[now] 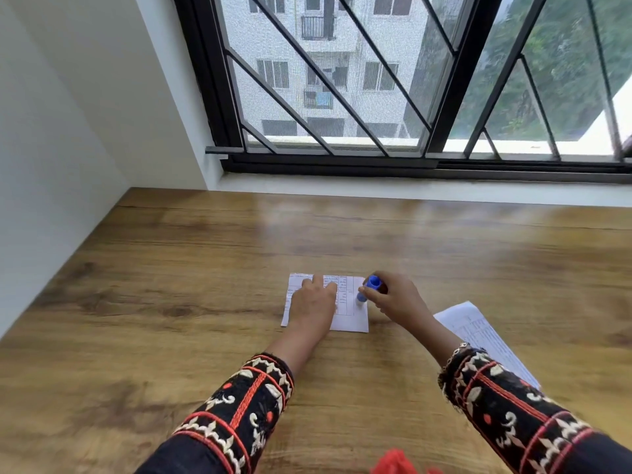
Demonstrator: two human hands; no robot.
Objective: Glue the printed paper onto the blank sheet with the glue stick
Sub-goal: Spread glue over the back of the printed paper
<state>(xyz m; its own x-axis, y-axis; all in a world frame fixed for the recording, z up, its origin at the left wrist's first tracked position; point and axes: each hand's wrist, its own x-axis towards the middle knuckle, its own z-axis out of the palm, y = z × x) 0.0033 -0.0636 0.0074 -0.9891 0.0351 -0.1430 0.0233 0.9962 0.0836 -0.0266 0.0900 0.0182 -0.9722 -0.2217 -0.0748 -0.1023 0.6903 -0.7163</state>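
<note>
The glue stick [371, 283] is blue and stands tilted, its lower end down on the right part of the printed paper [346, 304], its upper end leaning away to the right. The right hand [396, 297] grips it, fingers curled round the barrel. The printed paper lies flat on the worktop [171, 285], near the middle and a little toward the person; a table of lines and small text shows on it, too blurred to read, and its lower right part is white. The left hand [314, 302] rests on the left half of the paper, palm down, fingers straight and pressing it flat.

A second sheet [478, 331] lies to the right, apart from the first, partly under the right forearm, with faint print on it. Both forearms wear dark sleeves [246, 398] embroidered in red and cream, and a bracelet [456, 350] sits at the right wrist. Beyond the worktop are a white wall [68, 114] and a black-barred window [342, 80].
</note>
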